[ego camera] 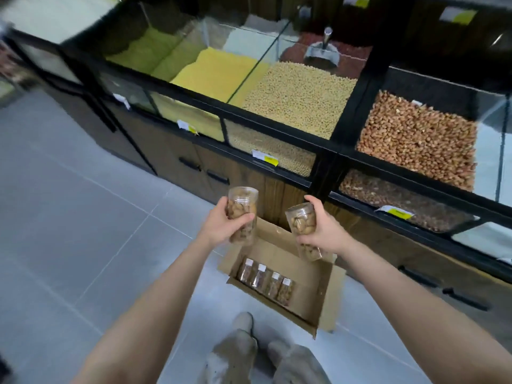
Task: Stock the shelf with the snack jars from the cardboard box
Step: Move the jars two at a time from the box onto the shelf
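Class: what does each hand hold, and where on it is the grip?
Left hand: a snack jar, around its middle. Right hand: another jar, also mid-body.

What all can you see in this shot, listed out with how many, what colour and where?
snack jars held: two, clear with tan snacks, one in each hand above the box
snack jars in box: four, clear with white caps, lying in a row
cardboard box: one, brown, open, on the floor by the cabinet
bulk bins: several, glass with black frames, holding green, yellow, beige and reddish-brown dry goods
metal scoop: one, silver, in a back bin
price tags: several, white and yellow, on bin fronts
floor: grey tiles
shoes: two, beige, bottom centre
left hand: grips one jar
right hand: grips the other jar
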Demonstrator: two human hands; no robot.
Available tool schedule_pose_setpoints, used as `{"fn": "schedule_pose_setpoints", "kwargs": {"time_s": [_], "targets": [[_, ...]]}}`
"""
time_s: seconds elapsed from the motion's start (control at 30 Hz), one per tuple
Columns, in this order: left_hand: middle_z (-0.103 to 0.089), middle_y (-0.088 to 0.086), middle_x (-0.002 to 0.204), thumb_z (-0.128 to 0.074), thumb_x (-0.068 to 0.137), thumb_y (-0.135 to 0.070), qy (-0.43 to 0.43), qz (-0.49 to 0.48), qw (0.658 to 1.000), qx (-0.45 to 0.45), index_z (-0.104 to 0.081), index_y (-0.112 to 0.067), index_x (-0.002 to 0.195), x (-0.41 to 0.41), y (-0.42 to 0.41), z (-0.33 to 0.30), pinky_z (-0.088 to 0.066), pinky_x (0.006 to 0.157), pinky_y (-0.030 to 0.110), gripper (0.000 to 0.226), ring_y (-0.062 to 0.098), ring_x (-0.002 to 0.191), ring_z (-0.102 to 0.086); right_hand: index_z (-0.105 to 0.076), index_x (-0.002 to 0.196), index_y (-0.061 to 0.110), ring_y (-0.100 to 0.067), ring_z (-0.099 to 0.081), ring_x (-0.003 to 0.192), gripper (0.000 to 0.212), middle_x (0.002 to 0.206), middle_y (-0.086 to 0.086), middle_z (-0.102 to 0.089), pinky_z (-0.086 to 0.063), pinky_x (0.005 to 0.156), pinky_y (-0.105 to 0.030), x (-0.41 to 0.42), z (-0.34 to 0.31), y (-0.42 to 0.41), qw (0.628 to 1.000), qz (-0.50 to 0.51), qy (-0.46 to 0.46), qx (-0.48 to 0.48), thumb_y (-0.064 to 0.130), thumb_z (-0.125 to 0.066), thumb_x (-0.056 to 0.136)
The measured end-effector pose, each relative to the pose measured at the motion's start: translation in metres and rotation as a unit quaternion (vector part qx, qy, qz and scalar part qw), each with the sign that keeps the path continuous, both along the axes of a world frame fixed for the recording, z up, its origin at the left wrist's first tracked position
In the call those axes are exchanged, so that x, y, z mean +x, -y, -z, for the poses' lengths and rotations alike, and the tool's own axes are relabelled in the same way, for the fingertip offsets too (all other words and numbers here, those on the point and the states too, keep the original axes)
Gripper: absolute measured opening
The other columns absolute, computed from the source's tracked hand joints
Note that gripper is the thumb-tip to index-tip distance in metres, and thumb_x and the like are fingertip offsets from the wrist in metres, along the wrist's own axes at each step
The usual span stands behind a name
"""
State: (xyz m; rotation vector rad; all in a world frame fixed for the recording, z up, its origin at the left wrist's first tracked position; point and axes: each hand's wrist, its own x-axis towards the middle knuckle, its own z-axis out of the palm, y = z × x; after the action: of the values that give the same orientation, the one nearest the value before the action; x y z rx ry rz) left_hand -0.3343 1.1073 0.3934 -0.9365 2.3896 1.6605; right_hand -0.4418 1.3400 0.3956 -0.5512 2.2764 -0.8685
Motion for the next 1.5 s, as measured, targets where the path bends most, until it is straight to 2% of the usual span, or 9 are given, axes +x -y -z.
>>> {"fn": "schedule_pose_setpoints", "kwargs": {"time_s": [0.07, 0.17, 0.3, 0.5, 0.7, 0.83, 1.13, 1.27, 1.5], "targets": [[-0.063, -0.004, 0.102, -0.078, 0.071, -0.041, -0.018, -0.037, 0.999, -0.011, -0.048, -0.024, 0.109, 0.021, 0.001, -0.022, -0.048, 0.084, 0.026, 0.051, 0.015, 0.096, -0.061, -0.012, 0.136, 0.047, -0.02, -0.057, 0.104, 0.105, 0.124, -0.006, -0.05, -0.047, 0.096, -0.04, 0.004, -0.017, 0.013, 0.999, -0.042, -0.008, -0.02, 0.027, -0.081, 0.06], [-0.068, -0.002, 0.106, -0.074, 0.053, -0.061, -0.051, -0.124, 0.991, -0.021, -0.052, -0.027, 0.111, 0.059, -0.001, -0.042, -0.051, 0.093, 0.037, 0.071, 0.016, 0.1, -0.064, -0.013, 0.134, 0.048, -0.021, -0.057, 0.107, 0.105, 0.125, -0.003, -0.051, -0.046, 0.098, -0.044, 0.01, -0.041, 0.034, 0.993, -0.108, -0.013, -0.051, 0.027, -0.083, 0.059], [-0.069, -0.003, 0.103, -0.073, 0.046, -0.063, -0.077, -0.223, 0.971, -0.038, -0.055, -0.035, 0.099, 0.116, -0.011, -0.063, -0.051, 0.093, 0.039, 0.062, 0.014, 0.096, -0.066, -0.017, 0.135, 0.043, -0.021, -0.057, 0.109, 0.104, 0.123, -0.001, -0.053, -0.044, 0.099, -0.043, 0.027, -0.072, 0.072, 0.975, -0.199, -0.037, -0.09, 0.028, -0.084, 0.058], [-0.071, 0.004, 0.1, -0.077, 0.052, -0.057, -0.061, -0.364, 0.925, -0.09, -0.056, -0.015, 0.107, 0.233, -0.037, -0.09, -0.052, 0.089, 0.034, 0.072, 0.018, 0.094, -0.067, -0.018, 0.141, 0.033, -0.018, -0.055, 0.114, 0.102, 0.129, 0.001, -0.052, -0.043, 0.1, -0.038, 0.097, -0.095, 0.125, 0.928, -0.349, -0.064, -0.118, 0.026, -0.081, 0.061], [-0.066, -0.008, 0.092, -0.079, 0.073, -0.036, -0.036, -0.522, 0.84, -0.14, -0.053, -0.026, 0.098, 0.374, -0.096, -0.097, -0.041, 0.07, 0.016, 0.037, 0.008, 0.084, -0.062, -0.015, 0.145, 0.023, -0.012, -0.051, 0.108, 0.102, 0.128, 0.0, -0.048, -0.036, 0.089, -0.019, 0.216, -0.099, 0.15, 0.858, -0.498, -0.023, -0.124, 0.01, -0.08, 0.067], [-0.069, -0.001, 0.095, -0.078, 0.072, -0.038, -0.018, -0.607, 0.777, -0.163, -0.053, -0.015, 0.1, 0.462, -0.16, -0.103, -0.042, 0.06, 0.007, 0.043, 0.014, 0.085, -0.063, -0.017, 0.145, 0.021, -0.013, -0.046, 0.104, 0.098, 0.118, -0.001, -0.044, -0.032, 0.085, -0.015, 0.31, -0.107, 0.138, 0.806, -0.574, -0.009, -0.147, 0.003, -0.077, 0.069], [-0.058, -0.009, 0.11, -0.075, 0.076, -0.041, 0.024, -0.736, 0.649, -0.191, -0.041, -0.029, 0.114, 0.639, -0.379, -0.117, -0.041, 0.087, 0.025, 0.053, 0.013, 0.104, -0.057, -0.015, 0.145, 0.021, -0.013, -0.047, 0.102, 0.099, 0.117, 0.002, -0.044, -0.033, 0.085, -0.017, 0.533, -0.117, 0.024, 0.671, -0.724, 0.028, -0.158, 0.009, -0.078, 0.07], [-0.049, -0.008, 0.129, -0.076, 0.07, -0.05, 0.044, -0.799, 0.576, -0.169, -0.03, -0.018, 0.142, 0.702, -0.483, -0.121, -0.036, 0.106, 0.028, 0.092, 0.014, 0.122, -0.049, -0.02, 0.142, 0.024, -0.015, -0.051, 0.102, 0.099, 0.118, 0.0, -0.048, -0.035, 0.087, -0.02, 0.624, -0.114, -0.041, 0.613, -0.772, 0.053, -0.16, 0.012, -0.081, 0.066], [-0.056, 0.006, 0.128, -0.076, 0.07, -0.048, 0.049, -0.861, 0.48, -0.164, -0.026, -0.016, 0.145, 0.78, -0.586, -0.141, -0.042, 0.1, 0.03, 0.096, 0.023, 0.115, -0.056, -0.016, 0.144, 0.029, -0.019, -0.047, 0.123, 0.104, 0.132, 0.0, -0.046, -0.038, 0.098, -0.027, 0.752, -0.134, -0.108, 0.486, -0.86, 0.061, -0.141, 0.027, -0.083, 0.065]]}}
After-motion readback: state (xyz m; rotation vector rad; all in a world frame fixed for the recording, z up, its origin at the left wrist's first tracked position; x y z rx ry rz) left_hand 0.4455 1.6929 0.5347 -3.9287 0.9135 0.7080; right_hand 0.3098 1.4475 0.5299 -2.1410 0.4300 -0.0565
